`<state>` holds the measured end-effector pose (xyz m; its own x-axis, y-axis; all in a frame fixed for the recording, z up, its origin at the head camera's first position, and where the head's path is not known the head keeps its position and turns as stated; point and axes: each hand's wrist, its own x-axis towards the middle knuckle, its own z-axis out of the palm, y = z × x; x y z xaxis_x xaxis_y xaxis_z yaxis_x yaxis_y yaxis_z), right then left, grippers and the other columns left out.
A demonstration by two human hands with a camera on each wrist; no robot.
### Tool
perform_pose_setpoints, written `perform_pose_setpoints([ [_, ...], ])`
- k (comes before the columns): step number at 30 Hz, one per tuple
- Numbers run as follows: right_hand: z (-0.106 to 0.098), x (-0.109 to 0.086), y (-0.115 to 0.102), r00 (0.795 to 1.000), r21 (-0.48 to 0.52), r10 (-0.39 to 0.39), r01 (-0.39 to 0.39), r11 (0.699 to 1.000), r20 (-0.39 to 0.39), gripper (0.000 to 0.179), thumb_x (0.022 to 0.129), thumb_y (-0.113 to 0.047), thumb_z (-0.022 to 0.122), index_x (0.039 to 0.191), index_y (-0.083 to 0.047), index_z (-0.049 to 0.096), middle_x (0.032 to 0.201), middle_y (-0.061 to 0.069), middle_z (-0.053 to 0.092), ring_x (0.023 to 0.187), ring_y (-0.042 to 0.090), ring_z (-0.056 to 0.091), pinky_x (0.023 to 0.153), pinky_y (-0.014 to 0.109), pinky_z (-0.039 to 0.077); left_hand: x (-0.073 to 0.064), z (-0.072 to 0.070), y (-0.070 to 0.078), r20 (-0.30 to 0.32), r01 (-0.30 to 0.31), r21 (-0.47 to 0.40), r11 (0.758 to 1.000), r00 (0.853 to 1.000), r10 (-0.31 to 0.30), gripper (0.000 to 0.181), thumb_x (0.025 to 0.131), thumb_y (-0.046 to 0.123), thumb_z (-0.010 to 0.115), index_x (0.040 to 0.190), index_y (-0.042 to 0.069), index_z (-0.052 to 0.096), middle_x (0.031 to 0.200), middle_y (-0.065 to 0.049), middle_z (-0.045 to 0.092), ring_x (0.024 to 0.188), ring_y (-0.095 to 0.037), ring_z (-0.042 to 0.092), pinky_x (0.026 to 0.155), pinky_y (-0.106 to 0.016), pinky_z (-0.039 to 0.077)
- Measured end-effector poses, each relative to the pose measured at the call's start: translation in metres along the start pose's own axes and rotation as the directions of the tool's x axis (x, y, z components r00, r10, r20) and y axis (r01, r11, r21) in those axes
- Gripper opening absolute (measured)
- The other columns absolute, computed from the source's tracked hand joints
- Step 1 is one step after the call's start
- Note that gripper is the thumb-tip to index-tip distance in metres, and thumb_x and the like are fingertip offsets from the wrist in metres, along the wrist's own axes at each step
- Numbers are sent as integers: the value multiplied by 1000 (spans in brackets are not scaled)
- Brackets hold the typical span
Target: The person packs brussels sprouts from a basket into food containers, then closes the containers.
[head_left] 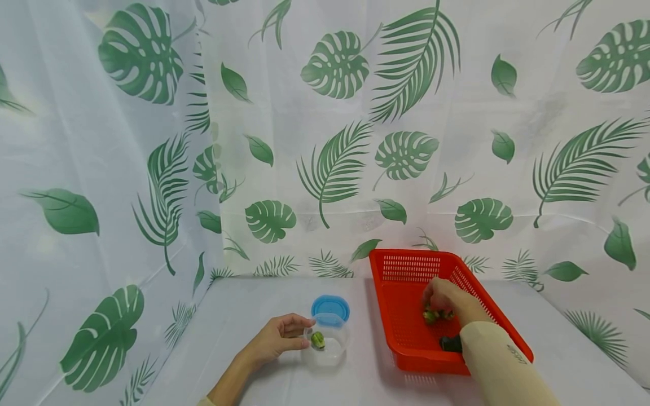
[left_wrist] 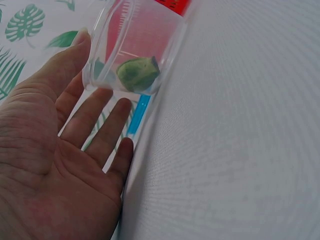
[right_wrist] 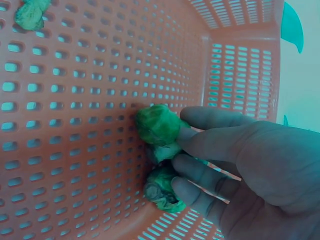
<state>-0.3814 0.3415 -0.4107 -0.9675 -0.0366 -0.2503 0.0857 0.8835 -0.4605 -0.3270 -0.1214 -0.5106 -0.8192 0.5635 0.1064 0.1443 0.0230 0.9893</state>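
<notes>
In the head view my left hand (head_left: 279, 341) holds the left side of a clear plastic container (head_left: 332, 349), thumb and fingers spread along its wall. One Brussels sprout (left_wrist: 138, 74) lies inside that container. My right hand (head_left: 449, 299) reaches down into the red basket (head_left: 406, 361). Its thumb and index finger pinch a green Brussels sprout (right_wrist: 158, 124), as the right wrist view shows. More Brussels sprouts (right_wrist: 164, 190) lie beneath, close to the other fingertips.
A blue lid (head_left: 330, 307) lies on the white table just behind the container. Another sprout (right_wrist: 31, 14) sits apart on the basket's floor. Behind the table hangs a leaf-patterned curtain (head_left: 350, 180), with the basket's far end close to it.
</notes>
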Motion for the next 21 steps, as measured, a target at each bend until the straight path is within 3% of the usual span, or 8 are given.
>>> perform_pose_setpoints([
  [10, -1, -1, -1, 1000, 7, -12, 12, 1000, -2, 31, 85, 3, 75, 115, -5, 77, 96, 10, 70, 85, 30, 64, 81, 50, 63, 0, 0, 0, -5, -1, -1, 1000, 1000, 1, 51, 92, 18, 81, 136, 0, 62, 148, -21, 60, 141, -39, 54, 102, -31, 57],
  [21, -1, -2, -2, 995, -42, -96, 94, 995, -38, 24, 87, 1, 76, 111, -3, 78, 97, 9, 72, 83, 27, 64, 86, 51, 63, -1, 0, 1, -1, -3, 4, 1000, 1000, 3, 51, 92, 17, 81, 136, 0, 62, 148, -21, 59, 140, -37, 55, 102, -31, 57],
])
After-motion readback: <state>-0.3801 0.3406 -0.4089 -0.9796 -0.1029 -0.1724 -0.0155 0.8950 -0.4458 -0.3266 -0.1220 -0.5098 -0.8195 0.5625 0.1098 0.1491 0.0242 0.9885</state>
